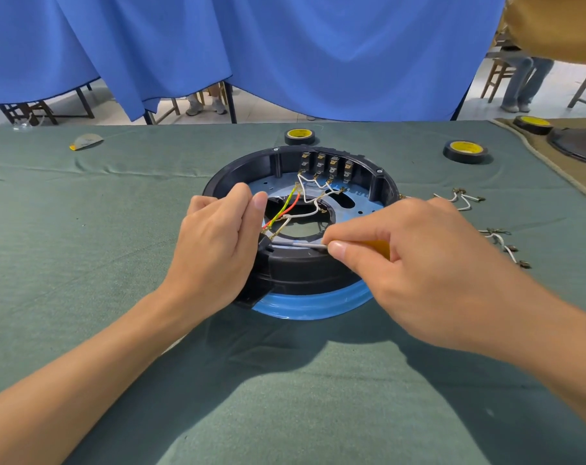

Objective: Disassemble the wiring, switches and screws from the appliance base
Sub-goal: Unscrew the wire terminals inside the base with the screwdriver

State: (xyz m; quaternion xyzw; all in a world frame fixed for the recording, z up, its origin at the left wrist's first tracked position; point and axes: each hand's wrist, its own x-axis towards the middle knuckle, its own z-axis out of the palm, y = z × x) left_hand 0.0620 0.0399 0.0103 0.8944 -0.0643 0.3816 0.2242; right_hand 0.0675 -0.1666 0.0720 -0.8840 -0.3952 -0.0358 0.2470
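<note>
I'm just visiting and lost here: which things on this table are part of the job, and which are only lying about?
In the job: appliance base, its wires, switches, screwdriver in the right hand, left hand at the base, loose wires on the cloth.
Lying about: tape rolls, pale scrap far left.

The grip of the right hand hides most of the screwdriver. Only a yellow sliver of handle and some shaft show, and its tip cannot be made out beside the left hand. That hand covers the near-left rim of the appliance base, and what it holds cannot be told. The markings on the switches are too small to read. Both forearms are cut off by the frame's edges.
</note>
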